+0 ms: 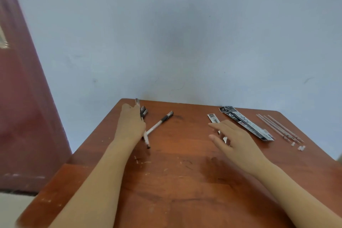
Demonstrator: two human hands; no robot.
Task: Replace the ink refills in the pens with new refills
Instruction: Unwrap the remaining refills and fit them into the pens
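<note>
Left of centre, the left hand (pixel 130 126) is gripping a pen (pixel 147 139), with another pen (pixel 161 121) lying just beside it on the wooden table (pixel 175 181). The right hand (pixel 233 139), fingers spread, is hovering over a narrow refill packet (pixel 213 118). Larger refill packets (pixel 246 123) and loose refills (pixel 277 127) are lying further right.

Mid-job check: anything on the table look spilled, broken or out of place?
Nothing spilled or broken. One pen lies slanted beside the pens the left hand grips. Pale flecks on the table: scratches or scraps, unclear.
</note>
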